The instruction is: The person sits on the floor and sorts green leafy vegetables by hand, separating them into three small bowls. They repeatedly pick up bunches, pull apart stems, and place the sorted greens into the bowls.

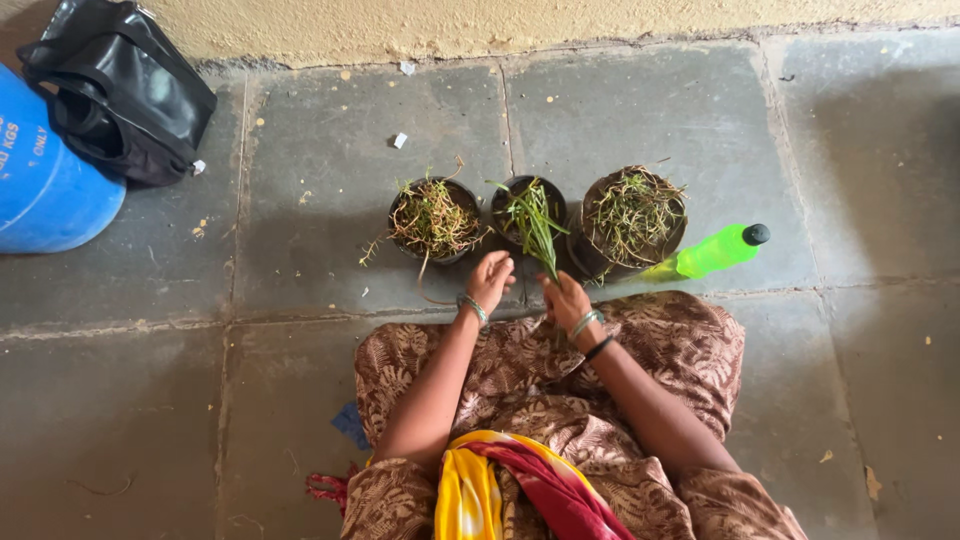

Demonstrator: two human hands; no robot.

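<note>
Both hands by the middle pot (527, 205): right grip (566, 298) clamped on grass sprig (537, 228), left (490, 279) apart.

both hands (528, 288) forward, fingers curled

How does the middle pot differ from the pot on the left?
The middle pot holds fresh green blades, which the right hand grips low down; the left pot holds dry, tangled, yellowish stems. The left pot's growth spills over its rim onto the floor; the middle pot's leans toward the person. The left hand sits nearer the left pot. Both are small, dark, round and upright on the stone floor.
</note>
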